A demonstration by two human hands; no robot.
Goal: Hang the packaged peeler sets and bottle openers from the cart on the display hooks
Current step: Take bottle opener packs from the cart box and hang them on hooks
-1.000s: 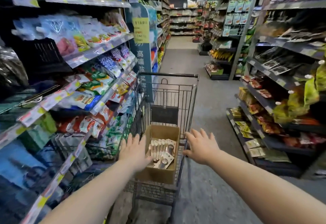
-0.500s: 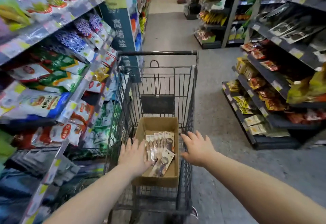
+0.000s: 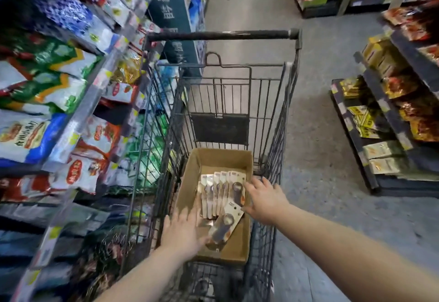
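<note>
Progress apparently nil — packaged openers [image 3: 222, 190] lie in the box [image 3: 221, 158] in the cart [image 3: 221, 35]; left hand [image 3: 183, 232] and right hand [image 3: 266, 200] reach over them, fingers apart, holding nothing.

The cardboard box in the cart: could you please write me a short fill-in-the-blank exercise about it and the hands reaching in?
1. The wire shopping cart holds one brown ____ box.
2. The left hand is over the box's near-____ corner.
3. The right hand reaches in over the box's ____ rim.
4. One tilted package lies between the two ____.

Missing words: cardboard; left; right; hands.
</note>
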